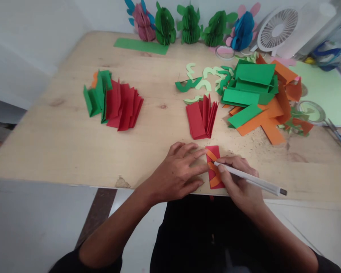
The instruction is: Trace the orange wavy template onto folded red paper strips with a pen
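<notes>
Single head cam, facing forward and down: left hand (177,172) and right hand (243,185) close, table (59,148) mid-frame, wall (108,15) farthest.

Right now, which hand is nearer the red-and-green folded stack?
Left. The left hand is to the right of the folded stack; the right hand, holding a white pen, is farther right.

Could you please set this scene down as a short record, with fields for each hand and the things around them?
Left hand: fingers spread, fingertips at the orange cutout
Right hand: holds a white pen, one end at the orange cutout
Under the cutout: red paper piece
Beyond the hands: red folded stack
Table's left: green folded paper beside red folded paper
Table's right: green and orange paper pile
Back: five paper figures, white fan
</notes>
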Tool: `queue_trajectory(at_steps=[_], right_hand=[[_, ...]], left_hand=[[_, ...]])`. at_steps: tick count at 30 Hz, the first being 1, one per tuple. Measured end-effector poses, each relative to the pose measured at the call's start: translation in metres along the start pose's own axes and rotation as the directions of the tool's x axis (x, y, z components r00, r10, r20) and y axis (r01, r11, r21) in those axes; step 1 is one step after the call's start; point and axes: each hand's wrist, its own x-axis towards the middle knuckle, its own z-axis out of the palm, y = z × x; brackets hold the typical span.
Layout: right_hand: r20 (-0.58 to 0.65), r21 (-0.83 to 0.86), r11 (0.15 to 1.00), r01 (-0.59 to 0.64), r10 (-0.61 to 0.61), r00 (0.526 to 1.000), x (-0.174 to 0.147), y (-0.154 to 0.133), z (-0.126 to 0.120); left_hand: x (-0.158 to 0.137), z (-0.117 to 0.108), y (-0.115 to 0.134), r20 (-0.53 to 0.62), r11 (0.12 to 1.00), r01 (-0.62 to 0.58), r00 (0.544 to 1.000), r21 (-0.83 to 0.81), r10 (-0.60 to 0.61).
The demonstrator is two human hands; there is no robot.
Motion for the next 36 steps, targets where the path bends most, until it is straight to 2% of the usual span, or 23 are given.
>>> queue_trajectory(at_steps=[9,25,36], right_hand=[[0.044,0.009,1.0,-0.003,0.002,0.999,0.0035,-0.0013,0.0019],[0.019,-0.015,0.999,0.031,-0.031,0.999,0.0038,-0.002,0.0027],[-0.003,-0.011,1.0,-0.023,0.023,1.0,0.0011,0.0004,0.0017]], left_hand=[[0.0012,-0.0017,0.0001,0.005,1.0,-0.002,1.0,-0.006,0.002],[-0.0006,0.0018,-0.0011,-0.017,1.0,-0.005,1.0,-0.003,0.005],[-0.0004,0.0004,-0.0007,-0.006,1.0,0.005,1.0,-0.005,-0.005]])
